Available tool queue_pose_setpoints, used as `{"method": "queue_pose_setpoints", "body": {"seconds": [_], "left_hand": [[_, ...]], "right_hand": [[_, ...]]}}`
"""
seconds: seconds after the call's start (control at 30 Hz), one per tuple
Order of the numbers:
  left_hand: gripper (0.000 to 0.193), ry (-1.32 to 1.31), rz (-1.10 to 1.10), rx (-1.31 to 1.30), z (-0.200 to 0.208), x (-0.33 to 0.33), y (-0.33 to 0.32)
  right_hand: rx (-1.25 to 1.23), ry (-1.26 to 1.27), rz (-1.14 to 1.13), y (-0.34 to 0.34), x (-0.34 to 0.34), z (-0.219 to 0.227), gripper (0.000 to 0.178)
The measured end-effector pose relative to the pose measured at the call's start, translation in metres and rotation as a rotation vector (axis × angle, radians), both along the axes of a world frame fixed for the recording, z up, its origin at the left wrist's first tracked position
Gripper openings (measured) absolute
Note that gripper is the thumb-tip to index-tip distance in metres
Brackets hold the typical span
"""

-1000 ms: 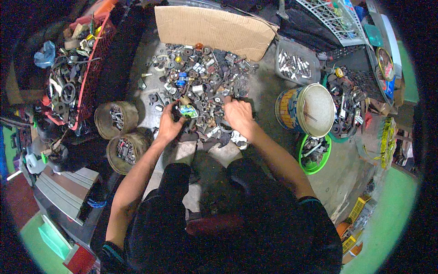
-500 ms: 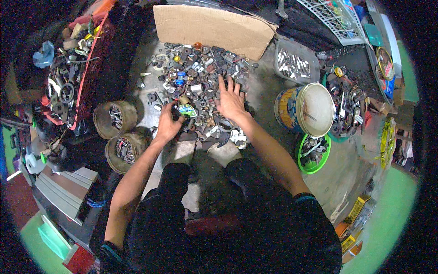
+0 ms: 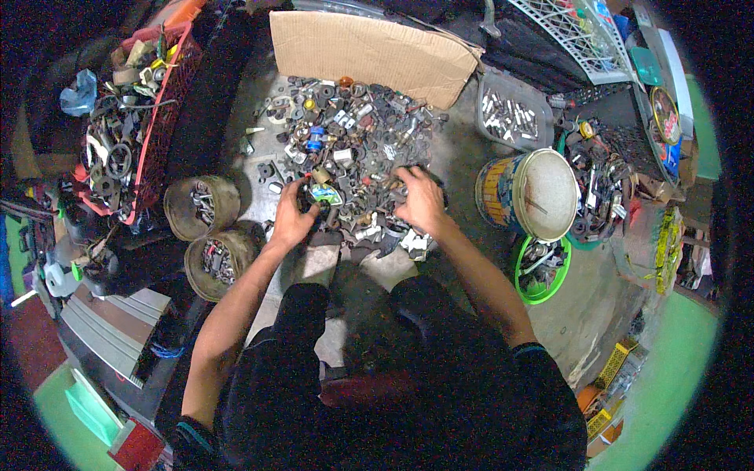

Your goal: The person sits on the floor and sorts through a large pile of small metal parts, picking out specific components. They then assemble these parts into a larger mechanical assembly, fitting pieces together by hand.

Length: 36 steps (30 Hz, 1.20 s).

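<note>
A wide heap of small metal and plastic parts (image 3: pixel 357 141) lies on the floor before me. At its near left, my left hand (image 3: pixel 292 220) rests with thumb and fingers apart, beside a small green-and-white packet (image 3: pixel 324 194). No grip on the packet is visible. My right hand (image 3: pixel 422 202) is at the right edge of the heap, palm down, fingers bent and apart from the thumb. Its fingertips touch dark loose parts; nothing held shows there. A blue cylindrical fitting (image 3: pixel 316 139) and a yellowish-brown piece (image 3: pixel 320 174) lie farther up the heap.
A cardboard sheet (image 3: pixel 373 53) stands behind the heap. Left are two round tubs (image 3: pixel 179 210) of small parts and a red basket (image 3: pixel 166 102). Right are a clear bin (image 3: pixel 514 141), a lidded bucket (image 3: pixel 546 195), and a green basin (image 3: pixel 567 275).
My right hand has drawn back toward me and to the right, its fingers bending from a spread reach. My left hand stays by the green packet. The view has shifted slightly.
</note>
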<state>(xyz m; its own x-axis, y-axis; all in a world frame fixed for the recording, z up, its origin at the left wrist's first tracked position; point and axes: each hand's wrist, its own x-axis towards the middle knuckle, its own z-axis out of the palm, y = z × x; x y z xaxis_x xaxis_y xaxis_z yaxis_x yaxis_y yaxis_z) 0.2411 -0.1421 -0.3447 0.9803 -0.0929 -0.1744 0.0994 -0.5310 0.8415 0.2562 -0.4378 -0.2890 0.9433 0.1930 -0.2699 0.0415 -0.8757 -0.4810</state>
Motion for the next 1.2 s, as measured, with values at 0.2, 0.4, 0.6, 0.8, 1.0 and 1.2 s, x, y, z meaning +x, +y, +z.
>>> {"method": "queue_pose_setpoints", "body": {"seconds": [0.2,0.4,0.6,0.8,1.0,1.2], "left_hand": [[0.059,0.018,0.013,0.029,0.006,-0.004,0.002],[0.06,0.013,0.017,0.059,0.004,-0.003,-0.001],[0.062,0.033,0.018,0.087,0.018,-0.005,0.0],[0.062,-0.005,-0.008,0.092,0.016,0.0,-0.005],[0.061,-0.002,0.003,0.094,0.006,-0.003,0.0],[0.062,0.005,-0.014,0.092,0.019,-0.001,-0.003]], "right_hand": [[0.145,-0.26,-0.181,0.01,0.018,0.033,0.063],[-0.217,-0.139,0.113,0.029,0.027,0.03,0.072],[0.057,-0.128,-0.097,0.021,0.045,0.037,0.059],[0.015,-0.098,0.062,0.021,0.038,-0.032,0.068],[0.014,-0.065,0.03,0.021,0.021,-0.028,0.066],[0.058,-0.143,-0.186,0.016,0.008,-0.02,0.063]]}}
